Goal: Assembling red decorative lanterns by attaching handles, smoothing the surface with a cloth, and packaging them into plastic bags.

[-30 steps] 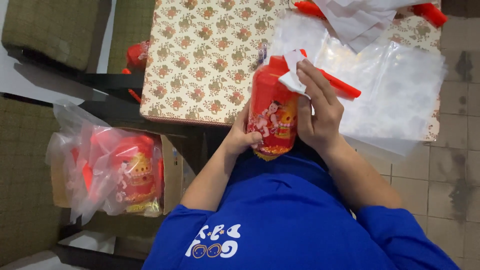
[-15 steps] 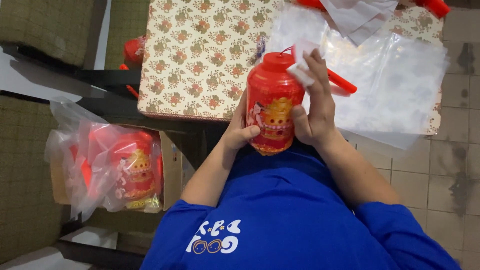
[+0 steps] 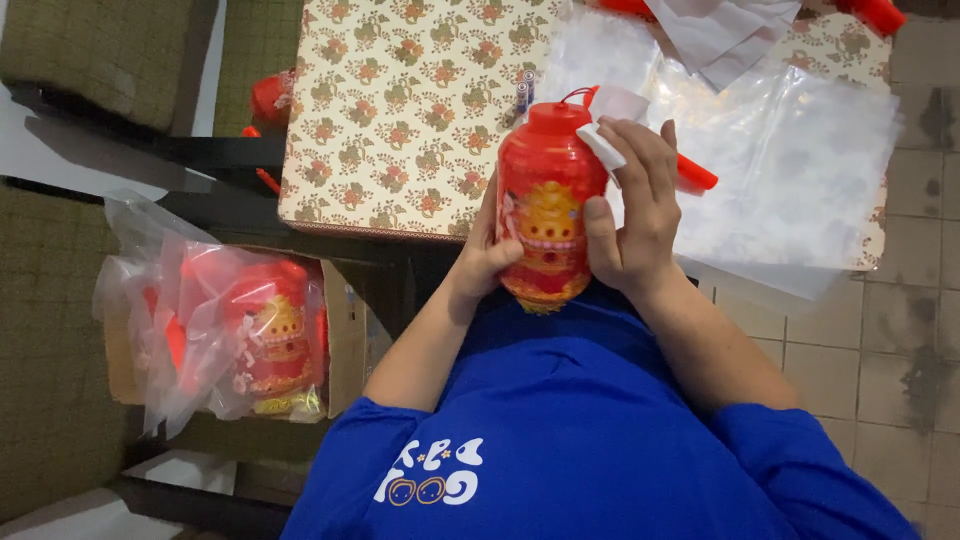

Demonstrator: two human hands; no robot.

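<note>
Two hands clasp one red lantern point(image 3: 545, 210), held upright above the lap, at the near edge of the floral-covered table point(image 3: 400, 110). Left hand point(image 3: 485, 255) cups its left side, thumb across the printed front. Right hand point(image 3: 630, 215) wraps the right side, thumb on the front, fingers also pinching a folded white paper point(image 3: 612, 125) and a red stick point(image 3: 695, 175). Clear plastic bags point(image 3: 790, 170) lie on the table behind. A cardboard box point(image 3: 340, 330) to the left holds bagged lanterns point(image 3: 265, 335).
</note>
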